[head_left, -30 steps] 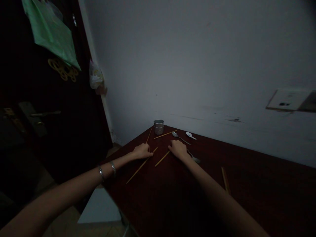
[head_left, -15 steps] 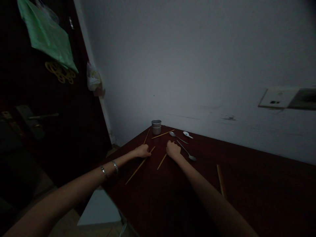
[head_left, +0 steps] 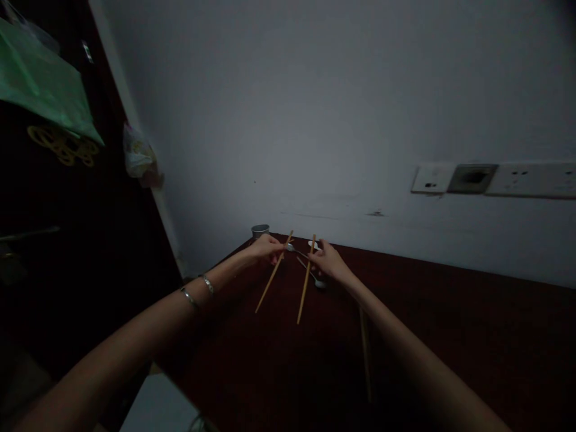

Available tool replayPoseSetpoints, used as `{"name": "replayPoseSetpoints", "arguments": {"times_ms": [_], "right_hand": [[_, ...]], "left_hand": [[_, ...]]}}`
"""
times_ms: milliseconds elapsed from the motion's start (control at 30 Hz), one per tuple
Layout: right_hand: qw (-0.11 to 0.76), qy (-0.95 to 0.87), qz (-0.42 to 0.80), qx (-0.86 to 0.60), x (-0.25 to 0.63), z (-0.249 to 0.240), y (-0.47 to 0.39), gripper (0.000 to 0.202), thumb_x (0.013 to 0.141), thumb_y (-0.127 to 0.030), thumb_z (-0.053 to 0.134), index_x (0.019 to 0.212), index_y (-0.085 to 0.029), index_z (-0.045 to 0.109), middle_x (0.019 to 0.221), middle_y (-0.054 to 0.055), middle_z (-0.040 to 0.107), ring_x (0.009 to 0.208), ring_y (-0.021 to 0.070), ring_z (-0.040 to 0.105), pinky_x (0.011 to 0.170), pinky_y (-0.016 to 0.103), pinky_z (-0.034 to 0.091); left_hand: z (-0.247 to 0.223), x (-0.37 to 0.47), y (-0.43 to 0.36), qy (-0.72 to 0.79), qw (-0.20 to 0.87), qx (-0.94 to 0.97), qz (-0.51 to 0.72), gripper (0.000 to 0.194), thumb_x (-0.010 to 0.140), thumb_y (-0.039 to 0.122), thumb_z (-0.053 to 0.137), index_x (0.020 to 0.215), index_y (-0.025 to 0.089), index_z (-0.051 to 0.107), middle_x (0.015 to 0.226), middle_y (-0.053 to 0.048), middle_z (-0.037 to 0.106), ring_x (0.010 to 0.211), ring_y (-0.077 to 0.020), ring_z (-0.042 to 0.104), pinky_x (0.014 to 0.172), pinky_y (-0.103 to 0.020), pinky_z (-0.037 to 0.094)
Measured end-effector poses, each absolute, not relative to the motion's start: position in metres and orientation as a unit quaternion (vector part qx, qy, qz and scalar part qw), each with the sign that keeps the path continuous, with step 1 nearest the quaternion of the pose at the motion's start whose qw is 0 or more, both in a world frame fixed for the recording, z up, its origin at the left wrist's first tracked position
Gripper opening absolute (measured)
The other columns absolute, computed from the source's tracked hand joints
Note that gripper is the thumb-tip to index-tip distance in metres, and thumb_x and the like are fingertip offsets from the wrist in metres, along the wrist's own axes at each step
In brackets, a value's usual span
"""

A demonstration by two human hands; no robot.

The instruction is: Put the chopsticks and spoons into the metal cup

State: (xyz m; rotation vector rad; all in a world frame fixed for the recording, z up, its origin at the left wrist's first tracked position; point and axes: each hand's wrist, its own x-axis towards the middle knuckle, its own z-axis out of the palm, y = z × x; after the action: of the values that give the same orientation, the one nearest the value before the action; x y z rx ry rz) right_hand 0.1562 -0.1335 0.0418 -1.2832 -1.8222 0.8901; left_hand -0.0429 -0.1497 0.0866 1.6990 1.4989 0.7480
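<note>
Pinched in my left hand is one chopstick, slanting down toward me. My right hand grips another chopstick near its middle, raised and roughly parallel to the first. Between and behind the hands a metal spoon lies on the dark red table. A second metal spoon rests just below my right hand. A white spoon is partly hidden behind the right chopstick. The metal cup stands behind my left hand, its lower part hidden.
More chopsticks lie on the table beside my right forearm. Behind the table is a pale wall with sockets. A dark door with a green cloth is at the left, and a white surface sits below the table's left edge.
Both hands now hold chopsticks up off the table. My left hand has moved up near the cup and spoon, and my right hand has shifted right. The view has turned to the right.
</note>
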Motion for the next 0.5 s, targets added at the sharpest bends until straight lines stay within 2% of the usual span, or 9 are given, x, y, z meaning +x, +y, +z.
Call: {"name": "replayPoseSetpoints", "arguments": {"times_ms": [167, 367, 500], "right_hand": [[0.39, -0.67, 0.401, -0.488, 0.218, 0.049, -0.156, 0.044, 0.08, -0.02, 0.051, 0.12, -0.013, 0.035, 0.062, -0.003, 0.057, 0.047, 0.009, 0.055, 0.035, 0.014, 0.038], [0.416, -0.654, 0.394, -0.494, 0.272, 0.044, -0.175, 0.035, 0.081, -0.021, 0.049, 0.114, -0.016, 0.039, 0.062, -0.004, 0.056, 0.05, 0.0086, 0.056, 0.035, 0.013, 0.04], [0.441, -0.643, 0.386, -0.493, 0.297, 0.039, -0.179, 0.038, 0.081, -0.023, 0.049, 0.117, -0.016, 0.037, 0.063, -0.004, 0.055, 0.054, 0.0103, 0.058, 0.035, 0.014, 0.042]], "left_hand": [[0.081, 0.034, -0.137, 0.486, 0.478, 0.654, 0.329, 0.023, 0.072, 0.032, 0.061, 0.067, 0.01, 0.062, 0.06, -0.003, 0.062, 0.048, -0.0075, 0.053, 0.049, -0.021, 0.045], [0.061, 0.112, -0.125, 0.428, 0.556, 0.622, 0.348, 0.027, 0.064, 0.036, 0.069, 0.068, 0.009, 0.064, 0.063, -0.005, 0.064, 0.058, -0.0111, 0.058, 0.058, -0.025, 0.048], [0.05, 0.143, -0.126, 0.385, 0.61, 0.602, 0.343, 0.031, 0.061, 0.037, 0.071, 0.074, 0.009, 0.066, 0.066, -0.006, 0.065, 0.06, -0.012, 0.06, 0.06, -0.026, 0.048]]}}
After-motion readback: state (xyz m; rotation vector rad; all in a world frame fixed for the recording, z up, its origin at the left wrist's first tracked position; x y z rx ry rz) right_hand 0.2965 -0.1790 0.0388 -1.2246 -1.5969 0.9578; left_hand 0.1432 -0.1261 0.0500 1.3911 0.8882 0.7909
